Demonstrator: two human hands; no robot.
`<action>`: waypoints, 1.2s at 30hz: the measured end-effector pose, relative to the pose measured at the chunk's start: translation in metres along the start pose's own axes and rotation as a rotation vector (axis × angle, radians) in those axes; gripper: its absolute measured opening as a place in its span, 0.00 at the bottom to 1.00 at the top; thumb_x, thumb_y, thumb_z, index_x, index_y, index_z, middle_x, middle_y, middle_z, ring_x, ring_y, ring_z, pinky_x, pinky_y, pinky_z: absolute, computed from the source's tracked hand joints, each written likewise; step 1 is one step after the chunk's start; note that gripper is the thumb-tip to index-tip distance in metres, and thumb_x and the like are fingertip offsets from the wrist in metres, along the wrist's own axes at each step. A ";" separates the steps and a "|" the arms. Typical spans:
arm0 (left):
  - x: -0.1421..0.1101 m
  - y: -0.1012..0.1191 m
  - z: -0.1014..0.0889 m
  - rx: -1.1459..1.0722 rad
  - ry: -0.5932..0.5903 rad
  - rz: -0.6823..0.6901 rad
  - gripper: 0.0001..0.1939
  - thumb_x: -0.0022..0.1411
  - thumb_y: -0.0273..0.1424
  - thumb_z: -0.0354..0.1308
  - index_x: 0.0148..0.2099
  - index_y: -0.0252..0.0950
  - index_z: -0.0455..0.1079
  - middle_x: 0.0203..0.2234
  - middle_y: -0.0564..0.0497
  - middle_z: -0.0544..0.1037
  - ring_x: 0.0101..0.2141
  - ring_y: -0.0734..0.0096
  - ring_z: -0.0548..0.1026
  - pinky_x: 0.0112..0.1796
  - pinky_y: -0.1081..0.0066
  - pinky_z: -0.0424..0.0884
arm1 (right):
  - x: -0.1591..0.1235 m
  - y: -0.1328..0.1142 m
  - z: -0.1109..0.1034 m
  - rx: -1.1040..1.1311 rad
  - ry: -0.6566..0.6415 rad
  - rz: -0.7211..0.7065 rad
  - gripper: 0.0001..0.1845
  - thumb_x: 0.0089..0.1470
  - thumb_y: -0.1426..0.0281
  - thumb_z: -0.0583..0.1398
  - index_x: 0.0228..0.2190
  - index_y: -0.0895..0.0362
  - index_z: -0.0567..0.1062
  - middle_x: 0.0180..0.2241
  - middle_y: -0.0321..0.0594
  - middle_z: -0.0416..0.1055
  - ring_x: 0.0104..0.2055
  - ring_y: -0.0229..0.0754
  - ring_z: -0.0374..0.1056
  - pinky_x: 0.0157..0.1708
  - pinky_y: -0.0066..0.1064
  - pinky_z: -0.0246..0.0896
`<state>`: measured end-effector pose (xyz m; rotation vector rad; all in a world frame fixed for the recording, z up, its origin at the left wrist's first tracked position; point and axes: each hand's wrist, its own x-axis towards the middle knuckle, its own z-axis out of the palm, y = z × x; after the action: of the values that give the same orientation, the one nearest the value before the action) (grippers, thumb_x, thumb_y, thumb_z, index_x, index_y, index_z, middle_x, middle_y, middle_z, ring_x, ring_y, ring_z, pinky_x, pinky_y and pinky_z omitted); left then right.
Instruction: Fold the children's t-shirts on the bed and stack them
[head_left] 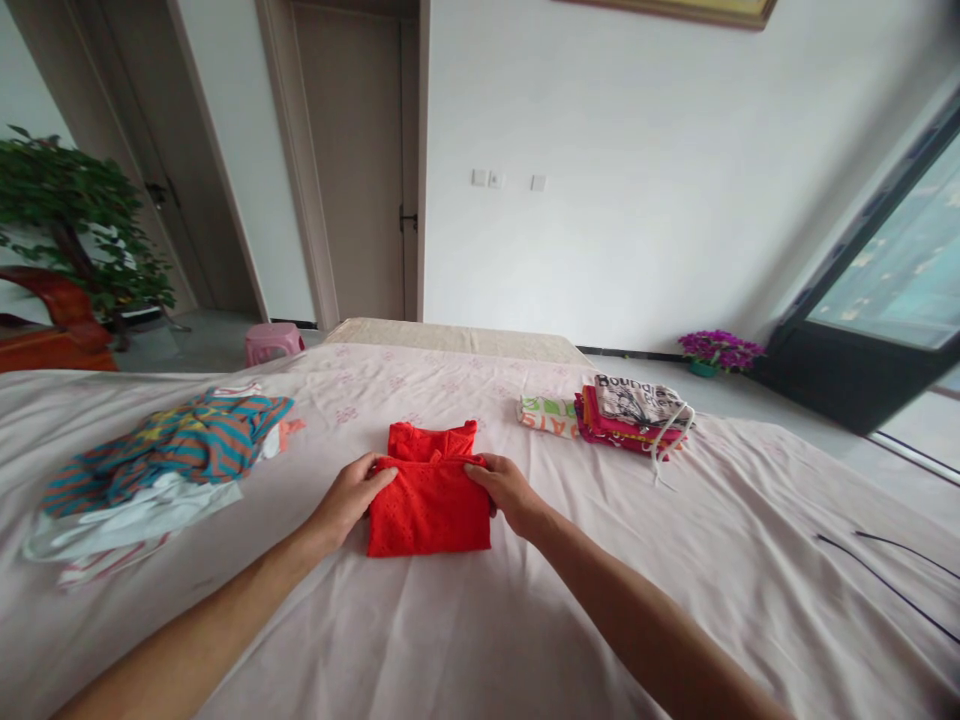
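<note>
A red garment (429, 510), partly folded, lies on the pale pink bed sheet (480, 640) in front of me. It has small holes in its fabric, and its narrower top part sticks out beyond the fold. My left hand (358, 497) pinches the left end of the folded edge, thumb on top. At the right end of the same edge, my right hand (507, 490) grips the cloth in the same way. The fingers under the cloth are hidden on both sides.
Loose clothes (172, 460), one striped teal and brown, lie heaped at left. On the right sits a folded stack (634, 415) with a white drawstring, beside a folded white piece (547, 415) with green and orange print. Dark cords (885, 575) lie far right.
</note>
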<state>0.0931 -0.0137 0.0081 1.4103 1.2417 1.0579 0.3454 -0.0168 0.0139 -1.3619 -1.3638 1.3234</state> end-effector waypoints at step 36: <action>-0.053 -0.011 -0.025 0.957 -0.192 0.950 0.17 0.63 0.22 0.48 0.46 0.38 0.75 0.45 0.48 0.81 0.53 0.64 0.75 0.61 0.55 0.63 | -0.075 -0.008 -0.004 -1.250 -0.117 -0.695 0.15 0.54 0.77 0.51 0.39 0.57 0.75 0.39 0.46 0.75 0.44 0.45 0.69 0.53 0.38 0.58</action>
<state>0.0609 -0.0634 0.0011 2.9450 0.9321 0.8592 0.3564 -0.0888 0.0327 -1.2505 -2.6071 -0.0309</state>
